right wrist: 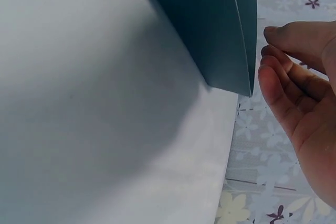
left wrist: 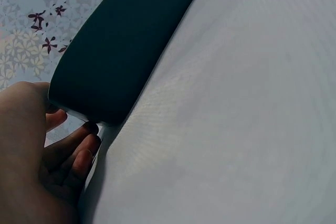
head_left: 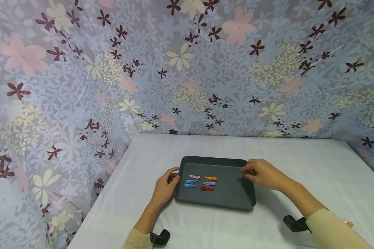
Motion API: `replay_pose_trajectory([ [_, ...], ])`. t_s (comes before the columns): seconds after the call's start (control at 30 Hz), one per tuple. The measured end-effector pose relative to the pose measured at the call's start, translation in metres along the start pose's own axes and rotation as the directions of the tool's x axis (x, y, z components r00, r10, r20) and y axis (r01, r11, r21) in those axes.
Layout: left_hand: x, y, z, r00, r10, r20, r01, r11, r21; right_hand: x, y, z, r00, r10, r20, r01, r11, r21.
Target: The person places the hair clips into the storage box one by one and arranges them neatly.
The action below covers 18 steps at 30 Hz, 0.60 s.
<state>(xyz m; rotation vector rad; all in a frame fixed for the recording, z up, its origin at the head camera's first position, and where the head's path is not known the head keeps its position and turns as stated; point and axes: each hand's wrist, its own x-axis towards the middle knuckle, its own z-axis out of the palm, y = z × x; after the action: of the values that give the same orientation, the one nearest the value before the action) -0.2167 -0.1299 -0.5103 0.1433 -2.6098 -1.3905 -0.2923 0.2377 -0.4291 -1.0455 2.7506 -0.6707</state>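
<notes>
Several hair clips lie flat in the left half of a dark grey tray (head_left: 237, 197). They are a pink clip (head_left: 194, 177), a light blue clip (head_left: 191, 181), another blue clip (head_left: 189, 185), an orange clip (head_left: 210, 178), a purple clip (head_left: 209, 183) and a red clip (head_left: 207, 188). My left hand (head_left: 164, 186) grips the tray's left wall, thumb at the rim and other fingers outside it. Over the right rim hovers my right hand (head_left: 263, 174), fingers loosely bent. Nothing shows between its thumb and fingertips in the right wrist view.
White cloth (head_left: 127, 193) covers the table beneath the tray. A floral curtain (head_left: 187, 86) hangs behind and on the left. By the right sleeve, a small orange item (head_left: 349, 224) shows partly; its kind is hidden. Each wrist wears a black camera mount (head_left: 160, 238).
</notes>
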Motion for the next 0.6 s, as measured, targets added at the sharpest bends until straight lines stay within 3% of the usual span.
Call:
replay_pose_trajectory([
  [0.23,0.002,-0.001,0.0,1.0,0.005,0.003,-0.005,1.0,-0.014,-0.009,0.009,0.0,1.0,-0.015,-0.015,0.015,1.0,0.017],
  [0.6,0.001,0.001,-0.001,1.0,-0.006,0.007,0.006,1.0,-0.01,-0.022,0.022,-0.003,0.998,0.036,-0.043,-0.036,0.999,0.002],
])
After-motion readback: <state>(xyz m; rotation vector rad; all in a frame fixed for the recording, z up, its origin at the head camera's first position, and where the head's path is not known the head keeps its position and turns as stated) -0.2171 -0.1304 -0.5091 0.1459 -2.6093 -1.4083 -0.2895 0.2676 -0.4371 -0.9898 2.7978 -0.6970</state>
